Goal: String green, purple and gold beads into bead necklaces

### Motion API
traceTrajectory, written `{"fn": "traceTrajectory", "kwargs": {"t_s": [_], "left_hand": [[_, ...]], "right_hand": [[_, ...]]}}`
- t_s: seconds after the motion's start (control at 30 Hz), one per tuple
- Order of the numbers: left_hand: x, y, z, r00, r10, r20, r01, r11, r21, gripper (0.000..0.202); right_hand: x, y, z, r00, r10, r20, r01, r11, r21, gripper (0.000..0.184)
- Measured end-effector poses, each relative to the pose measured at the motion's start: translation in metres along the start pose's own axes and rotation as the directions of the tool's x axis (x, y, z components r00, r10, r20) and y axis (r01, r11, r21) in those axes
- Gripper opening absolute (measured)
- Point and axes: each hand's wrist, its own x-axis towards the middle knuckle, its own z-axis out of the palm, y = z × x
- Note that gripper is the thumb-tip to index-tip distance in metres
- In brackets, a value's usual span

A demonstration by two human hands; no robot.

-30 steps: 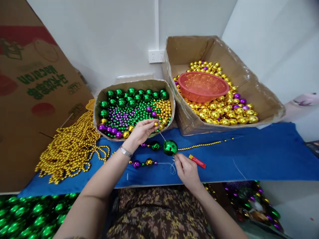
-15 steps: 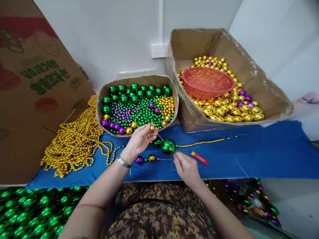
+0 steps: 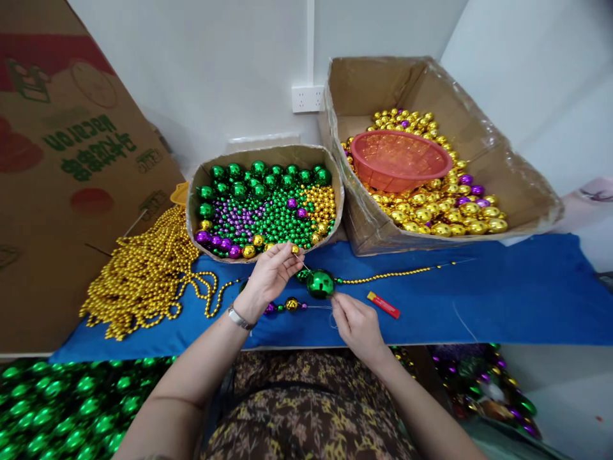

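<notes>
My left hand (image 3: pixel 274 276) pinches a small gold bead (image 3: pixel 294 250) at its fingertips. A thin, straight needle (image 3: pixel 304 263) slants from that bead toward a big shiny green ball (image 3: pixel 320 283), which hides its middle. On the same line, just below the ball, my right hand (image 3: pixel 358 322) is closed in a pinch, apparently on the needle's other end. A second green ball (image 3: pixel 302 275) lies behind, partly covered. Gold beads (image 3: pixel 383 276) on a string stretch rightward. Near my left wrist lies a short string with a black-and-gold ball (image 3: pixel 292 303), its clear thread running toward my right hand.
A cut-down carton (image 3: pixel 339 211) holds green, purple and gold beads. Behind it to the right, a bigger carton (image 3: pixel 364 239) contains gold beads and a red basket (image 3: pixel 402 172). Gold bead chains (image 3: pixel 138 275) are heaped left. A red-and-yellow stick (image 3: pixel 384 305) lies on the blue cloth (image 3: pixel 527 294).
Both hands have shifted very slightly, keeping their pinches. The green ball sits a little farther left and lower. Otherwise the things on the cloth look the same.
</notes>
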Motion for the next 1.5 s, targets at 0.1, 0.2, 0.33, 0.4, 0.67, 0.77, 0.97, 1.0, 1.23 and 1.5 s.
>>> {"fn": "traceTrajectory", "kwargs": {"t_s": [0.1, 0.2, 0.33, 0.4, 0.67, 0.77, 0.97, 1.0, 1.23, 1.5], "left_hand": [[0.000, -0.001, 0.000, 0.999, 0.029, -0.019, -0.029, 1.000, -0.001, 0.024], [0.000, -0.002, 0.000, 0.998, 0.058, -0.038, -0.057, 0.998, 0.001, 0.026], [-0.001, -0.007, -0.002, 0.990, 0.131, -0.050, -0.129, 0.991, 0.044, 0.027], [-0.004, -0.016, -0.005, 0.982, 0.179, -0.056, -0.173, 0.980, 0.102, 0.030], [-0.013, -0.060, -0.028, 0.978, 0.206, 0.006, -0.179, 0.832, 0.526, 0.019], [-0.015, -0.054, -0.028, 0.964, 0.262, 0.051, -0.239, 0.763, 0.601, 0.017], [-0.022, -0.023, 0.007, 0.913, 0.327, 0.245, -0.408, 0.695, 0.592, 0.013], [-0.024, -0.019, 0.015, 0.906, 0.329, 0.267, -0.424, 0.703, 0.571, 0.013], [-0.027, -0.020, 0.017, 0.899, 0.287, 0.331, -0.430, 0.722, 0.543, 0.025], [-0.016, -0.100, -0.017, 0.693, 0.020, 0.721, -0.717, 0.118, 0.687, 0.029]], "right_hand": [[0.000, 0.001, 0.001, 1.000, -0.011, 0.001, 0.011, 1.000, -0.014, 0.025], [-0.001, 0.001, 0.001, 1.000, -0.024, -0.009, 0.024, 0.999, -0.034, 0.025], [-0.004, 0.004, 0.006, 1.000, -0.011, -0.004, 0.011, 0.998, -0.058, 0.025], [-0.008, 0.008, 0.014, 0.999, 0.037, 0.004, -0.036, 0.997, -0.066, 0.024], [-0.029, 0.033, 0.052, 0.991, 0.104, 0.085, -0.086, 0.976, -0.200, 0.031], [-0.023, 0.035, 0.039, 0.985, 0.108, 0.134, -0.084, 0.982, -0.170, 0.025], [0.013, 0.017, 0.013, 0.991, 0.107, 0.080, -0.116, 0.986, 0.119, 0.027], [0.018, 0.013, 0.013, 0.993, 0.092, 0.080, -0.104, 0.980, 0.168, 0.027], [0.029, 0.005, 0.001, 0.976, 0.199, 0.087, -0.217, 0.910, 0.352, 0.028], [0.028, -0.007, -0.028, 0.960, 0.261, 0.098, -0.268, 0.765, 0.585, 0.030]]}}
